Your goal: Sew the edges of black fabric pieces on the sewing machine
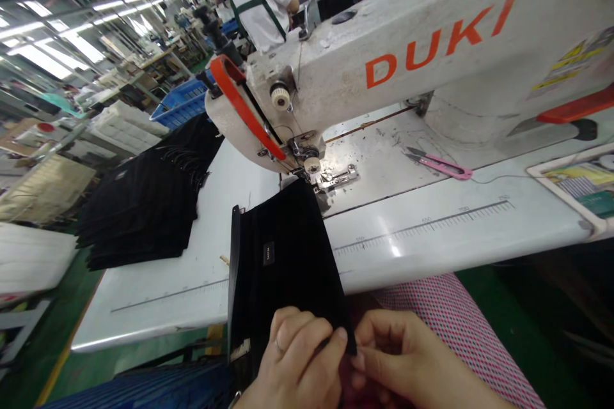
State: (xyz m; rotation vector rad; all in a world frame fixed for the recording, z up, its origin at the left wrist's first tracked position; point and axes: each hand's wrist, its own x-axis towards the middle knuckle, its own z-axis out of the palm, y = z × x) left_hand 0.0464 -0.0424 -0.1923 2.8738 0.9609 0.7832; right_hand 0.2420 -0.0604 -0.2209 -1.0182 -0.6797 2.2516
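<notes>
A black fabric piece (292, 255) with a small label (268, 254) stretches from under the sewing machine's needle area (309, 169) down over the table's front edge. Its left side has a stiff, darker border. My left hand (302, 354), with a ring on one finger, is closed on the near end of the piece. At the lower right corner of the fabric, my right hand (393, 351) pinches the edge between thumb and forefinger. The two hands are close together, just off the table's front edge.
Left of the machine lies a stack of black fabric pieces (144, 198). Pink thread snips (441, 165) rest on the machine bed. A tray (575, 188) sits at the right, a blue basket (185, 102) behind the stack. Another person (263, 0) stands beyond the machine.
</notes>
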